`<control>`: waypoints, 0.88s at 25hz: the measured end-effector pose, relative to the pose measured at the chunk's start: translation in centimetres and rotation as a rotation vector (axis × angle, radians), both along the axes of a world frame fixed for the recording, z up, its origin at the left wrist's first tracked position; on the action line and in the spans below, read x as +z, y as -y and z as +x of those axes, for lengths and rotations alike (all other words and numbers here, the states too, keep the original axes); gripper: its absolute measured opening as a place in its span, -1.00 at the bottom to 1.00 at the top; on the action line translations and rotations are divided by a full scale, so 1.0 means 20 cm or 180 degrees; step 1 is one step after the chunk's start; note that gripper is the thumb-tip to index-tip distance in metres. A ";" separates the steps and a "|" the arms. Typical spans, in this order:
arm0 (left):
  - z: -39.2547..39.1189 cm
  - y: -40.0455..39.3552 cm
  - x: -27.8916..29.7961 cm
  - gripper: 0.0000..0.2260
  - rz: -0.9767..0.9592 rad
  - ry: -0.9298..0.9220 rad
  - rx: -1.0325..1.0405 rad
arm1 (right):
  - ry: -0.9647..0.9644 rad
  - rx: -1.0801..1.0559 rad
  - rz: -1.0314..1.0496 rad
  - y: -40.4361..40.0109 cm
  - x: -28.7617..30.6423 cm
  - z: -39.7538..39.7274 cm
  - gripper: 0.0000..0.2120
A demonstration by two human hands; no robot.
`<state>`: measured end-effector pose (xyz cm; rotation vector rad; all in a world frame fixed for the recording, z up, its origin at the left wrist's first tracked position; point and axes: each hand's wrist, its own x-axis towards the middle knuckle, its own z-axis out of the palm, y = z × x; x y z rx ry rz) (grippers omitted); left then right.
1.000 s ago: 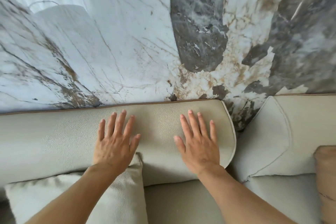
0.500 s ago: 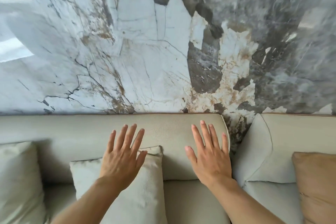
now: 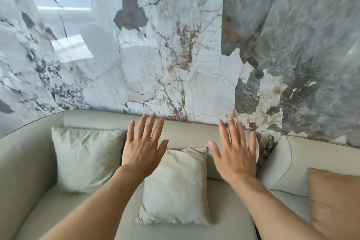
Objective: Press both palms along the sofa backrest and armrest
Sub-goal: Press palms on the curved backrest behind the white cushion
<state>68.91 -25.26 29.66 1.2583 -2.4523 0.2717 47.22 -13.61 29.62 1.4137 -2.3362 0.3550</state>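
Note:
A pale beige sofa fills the lower half of the head view. Its backrest [image 3: 187, 134] runs along the marble wall, and its armrest [image 3: 21, 163] curves forward at the left. My left hand [image 3: 144, 148] is spread flat, palm toward the backrest, fingers reaching its top edge. My right hand [image 3: 235, 154] is spread the same way near the backrest section's right end. Both hands hold nothing. Whether the palms touch the backrest or hover just off it I cannot tell.
Two pale cushions lean on the seat: one at the left [image 3: 85, 158] and one between my forearms [image 3: 175, 185]. A second backrest section [image 3: 315, 160] and a tan cushion [image 3: 335, 202] lie at the right. A glossy marble wall [image 3: 175, 45] rises behind.
The view has pulled back and swung left, bringing the armrest and left cushion into sight. Both hands have drawn back from the backrest's top, fingers still spread.

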 end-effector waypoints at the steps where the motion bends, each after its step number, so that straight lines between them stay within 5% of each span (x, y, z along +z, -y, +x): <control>1: 0.13 -0.02 0.06 -0.42 0.0016 -0.0091 0.0047 | 0.0008 0.0027 -0.0031 0.00 0.06 0.12 -0.36; 11: 1.38 -0.20 0.22 -0.41 0.0088 -0.0350 0.0818 | 0.0209 0.0641 -0.0188 0.10 0.31 1.22 -0.33; 22: 1.86 -0.06 0.34 -0.46 0.0034 -0.0219 0.1346 | 0.0576 0.1144 -0.0332 0.47 0.20 1.62 -0.39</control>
